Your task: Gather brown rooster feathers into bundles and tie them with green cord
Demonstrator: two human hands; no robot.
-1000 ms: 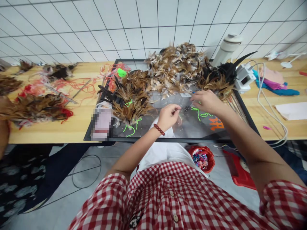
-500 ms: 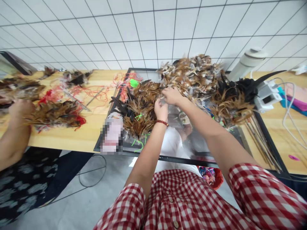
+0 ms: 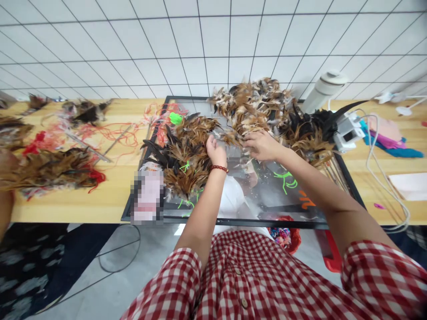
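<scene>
Brown and black feather bundles (image 3: 187, 153) lie on the dark-framed glass panel (image 3: 213, 221), tied with bright green strings. At their right edge is my left hand (image 3: 216, 152), its fingers closed in a pinch; what they hold is too small to make out. My right hand (image 3: 263, 146) reaches to the front of a big heap of loose brown and white feathers (image 3: 253, 104), with fingers apart and curved down over the feathers. Close to its left a few feathers lie near the gap between both hands.
A white bottle (image 3: 323, 93) stands behind black feathers (image 3: 312, 122). A white device (image 3: 348, 131) with a cable sits at right, near folded cloths (image 3: 387, 133). A phone-like item (image 3: 148, 195) lies at the left frame. Another person's forearm (image 3: 6, 209) is at far left, beside feathers and red thread.
My hands have parted: the right has moved away to the feather heap, while the left stays by the tied bundles. The view has shifted, showing green strings and an orange mark under my right forearm.
</scene>
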